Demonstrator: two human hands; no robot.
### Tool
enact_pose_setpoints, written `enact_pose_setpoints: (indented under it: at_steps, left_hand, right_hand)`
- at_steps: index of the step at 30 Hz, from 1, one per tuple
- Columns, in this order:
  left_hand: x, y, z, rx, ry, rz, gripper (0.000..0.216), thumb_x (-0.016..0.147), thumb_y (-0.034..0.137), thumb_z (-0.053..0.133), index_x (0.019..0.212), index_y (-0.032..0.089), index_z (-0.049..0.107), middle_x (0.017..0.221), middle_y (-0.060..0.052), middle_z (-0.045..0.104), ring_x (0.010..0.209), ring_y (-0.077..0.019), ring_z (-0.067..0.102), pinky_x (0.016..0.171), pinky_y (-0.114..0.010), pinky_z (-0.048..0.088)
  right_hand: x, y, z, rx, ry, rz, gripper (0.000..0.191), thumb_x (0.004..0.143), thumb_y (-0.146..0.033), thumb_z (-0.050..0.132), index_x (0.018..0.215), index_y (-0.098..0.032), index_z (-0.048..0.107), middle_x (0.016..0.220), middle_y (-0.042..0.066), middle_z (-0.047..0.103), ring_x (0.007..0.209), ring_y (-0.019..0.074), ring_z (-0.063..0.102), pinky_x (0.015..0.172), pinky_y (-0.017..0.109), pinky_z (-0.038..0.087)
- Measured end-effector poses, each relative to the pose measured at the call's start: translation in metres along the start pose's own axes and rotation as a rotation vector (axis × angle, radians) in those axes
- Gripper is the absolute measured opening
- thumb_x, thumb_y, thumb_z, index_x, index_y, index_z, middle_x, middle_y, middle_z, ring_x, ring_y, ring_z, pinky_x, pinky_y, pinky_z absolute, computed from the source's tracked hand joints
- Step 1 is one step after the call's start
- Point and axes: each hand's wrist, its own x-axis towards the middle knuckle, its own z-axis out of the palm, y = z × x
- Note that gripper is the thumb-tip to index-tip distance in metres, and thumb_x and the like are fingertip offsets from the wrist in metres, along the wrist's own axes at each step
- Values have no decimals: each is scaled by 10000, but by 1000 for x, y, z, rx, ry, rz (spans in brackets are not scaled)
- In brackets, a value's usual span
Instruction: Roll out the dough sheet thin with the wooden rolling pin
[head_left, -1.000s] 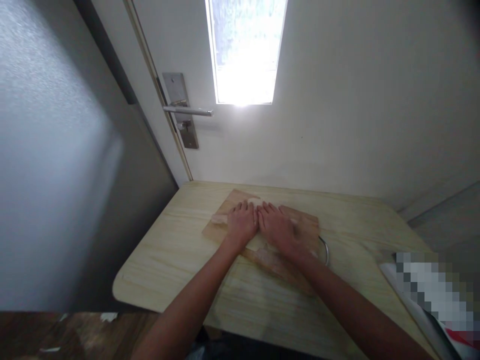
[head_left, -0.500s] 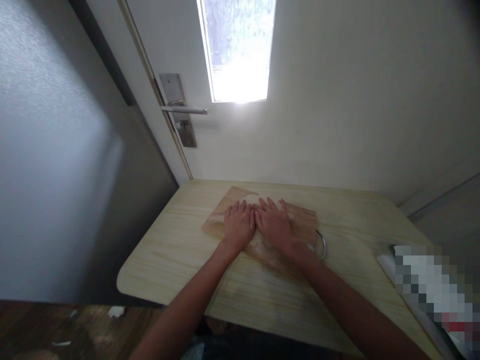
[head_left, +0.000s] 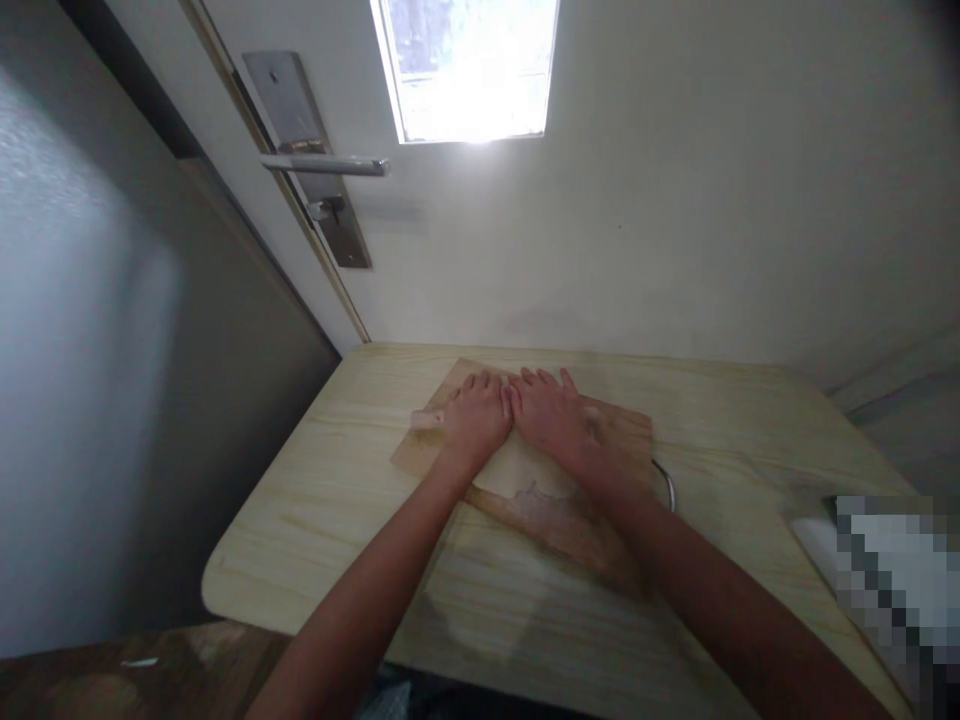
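Observation:
On the table lies a wooden cutting board, set at an angle. My left hand and my right hand press side by side on a wooden rolling pin, near the board's far edge. Both hands are open, palms down, with fingers stretched over the pin; their thumbs nearly meet. The pin's left end sticks out past my left hand, while its middle is hidden. Between my forearms spreads a flat, pale sheet of dough. A whitish floury patch shows beside the dough's near edge.
The light wooden table stands against a white door with a metal handle and a bright window pane. A metal loop projects from the board's right side. A blurred-out item lies at the table's right edge.
My hands have moved forward toward the board's far edge, uncovering more dough on the near side. The rolling pin's left end now shows more clearly. The view has shifted closer.

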Motion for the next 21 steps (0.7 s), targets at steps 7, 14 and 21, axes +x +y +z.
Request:
enact_pose_setpoints:
  at_steps: [7,14,21]
  left_hand:
    - [29,-7,2,-26,-58,-17,344,870,260,239,882,144,563,935,-82,599,908,-187,534,763,-287,395]
    - [50,-13,9,-15,-108,-51,331,840,268,285,869,133,585,902,-97,618,874,-194,551,772,-290,398]
    - [71,-17,17,-74,-147,-95,367,844,302,288,855,123,608,847,-126,630,791,-219,594,681,-307,435]
  right_hand:
    - [27,4,-1,22,-77,36,377,879,-273,220,981,-182,571,1055,94,604,964,221,533,900,437,272]
    - [48,8,-2,13,-143,39,350,846,-232,262,941,-164,591,985,111,627,885,231,571,792,380,364]
    - [66,8,1,-15,-131,59,330,827,-187,290,918,-130,602,922,145,640,843,239,584,741,343,383]
